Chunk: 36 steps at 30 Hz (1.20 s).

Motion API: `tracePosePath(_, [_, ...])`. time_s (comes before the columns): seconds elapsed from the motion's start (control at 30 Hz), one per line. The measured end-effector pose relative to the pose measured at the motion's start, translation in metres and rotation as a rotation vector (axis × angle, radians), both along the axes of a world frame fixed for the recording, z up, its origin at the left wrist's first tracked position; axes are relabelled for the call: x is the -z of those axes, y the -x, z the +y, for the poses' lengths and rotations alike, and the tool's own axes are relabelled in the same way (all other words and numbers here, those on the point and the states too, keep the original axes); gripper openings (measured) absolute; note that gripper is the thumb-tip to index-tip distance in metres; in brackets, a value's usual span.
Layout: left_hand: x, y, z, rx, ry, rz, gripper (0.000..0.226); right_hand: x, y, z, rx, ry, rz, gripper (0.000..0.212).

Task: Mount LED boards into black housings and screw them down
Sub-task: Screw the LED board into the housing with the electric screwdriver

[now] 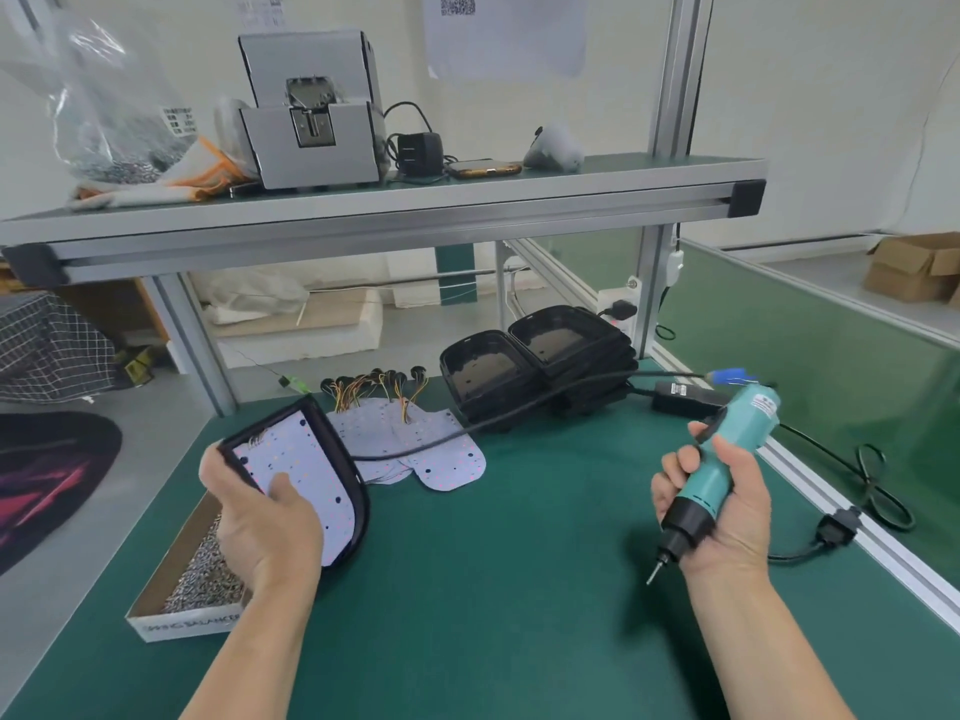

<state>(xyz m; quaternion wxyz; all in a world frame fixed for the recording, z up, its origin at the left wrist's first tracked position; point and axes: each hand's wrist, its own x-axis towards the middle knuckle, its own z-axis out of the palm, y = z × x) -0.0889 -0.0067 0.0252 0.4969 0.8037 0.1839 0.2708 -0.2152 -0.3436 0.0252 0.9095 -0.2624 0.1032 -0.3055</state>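
Observation:
My left hand (265, 532) grips a black housing (340, 459) tilted up off the table, thumb pressing on the white LED board (298, 459) seated inside it. My right hand (722, 511) holds a teal electric screwdriver (727, 449) above the green mat, bit pointing down and left, apart from the housing. A pile of loose white LED boards (441, 454) with coloured wires lies behind the held housing. Stacked empty black housings (535, 366) stand at the back middle.
A shallow cardboard box of screws (202, 569) sits at the table's left edge under my left wrist. The screwdriver's black cable (498, 418) crosses the boards; a black power adapter (685, 397) and cord lie at the right rail. An overhead shelf holds a grey screw feeder (311, 111).

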Motion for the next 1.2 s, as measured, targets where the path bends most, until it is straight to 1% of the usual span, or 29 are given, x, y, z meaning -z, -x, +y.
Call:
tracePosePath(0.13, [0.0,-0.006,0.008,-0.02,0.054,0.048,0.054,0.001,0.0,-0.006,-0.009,0.005,0.038,0.012])
tracePosePath(0.23, [0.005,-0.013,0.01,0.05,0.149,0.089,0.059,0.006,-0.004,-0.003,-0.112,0.053,0.053,0.018])
tracePosePath(0.3, [0.008,-0.015,0.005,0.171,0.219,0.091,0.062,0.009,-0.008,0.001,-0.216,0.081,0.062,0.023])
tracePosePath(0.37, [0.011,-0.016,-0.004,0.335,0.322,0.09,0.062,0.011,-0.013,0.007,-0.312,0.122,0.094,0.023])
tracePosePath(0.43, [0.013,-0.015,-0.017,0.487,0.436,0.16,0.058,0.011,-0.018,0.017,-0.381,0.172,0.151,0.025])
tracePosePath(0.53, [0.018,-0.006,-0.04,0.667,0.51,0.284,0.052,0.008,-0.029,0.036,-0.424,0.208,0.248,0.037])
tracePosePath(0.6, [0.024,0.001,-0.054,0.744,0.548,0.349,0.052,0.006,-0.037,0.048,-0.416,0.179,0.272,0.045])
tracePosePath(0.67, [0.03,0.007,-0.061,0.783,0.578,0.392,0.053,0.004,-0.043,0.056,-0.421,0.11,0.236,0.053])
tracePosePath(0.7, [0.031,0.009,-0.061,0.781,0.586,0.407,0.054,0.004,-0.045,0.059,-0.431,0.077,0.207,0.052])
tracePosePath(0.77, [0.033,0.011,-0.055,0.762,0.584,0.44,0.052,0.003,-0.048,0.062,-0.46,0.04,0.164,0.043])
tracePosePath(0.83, [0.033,0.012,-0.046,0.759,0.508,0.468,0.045,0.002,-0.051,0.068,-0.493,0.034,0.142,0.03])
tracePosePath(0.9, [0.031,0.014,-0.04,0.718,0.363,0.475,0.035,0.004,-0.055,0.074,-0.49,0.036,0.139,0.023])
tracePosePath(0.97, [0.025,0.019,-0.037,0.692,0.222,0.466,0.023,0.006,-0.058,0.08,-0.445,0.047,0.153,0.021])
tracePosePath(1.07, [0.02,0.02,-0.033,0.706,0.05,0.447,0.008,0.012,-0.061,0.088,-0.348,0.099,0.194,0.019])
tracePosePath(1.1, [0.018,0.018,-0.031,0.697,-0.027,0.438,0.01,0.015,-0.061,0.09,-0.315,0.112,0.201,0.017])
tracePosePath(1.13, [0.017,0.015,-0.027,0.665,-0.114,0.413,0.02,0.017,-0.062,0.091,-0.286,0.12,0.206,0.013])
tracePosePath(1.17, [0.014,0.011,-0.022,0.61,-0.192,0.356,0.026,0.019,-0.062,0.092,-0.263,0.127,0.209,0.012])
tracePosePath(1.2, [0.008,0.008,-0.015,0.537,-0.255,0.269,0.027,0.02,-0.063,0.092,-0.246,0.136,0.208,0.012])
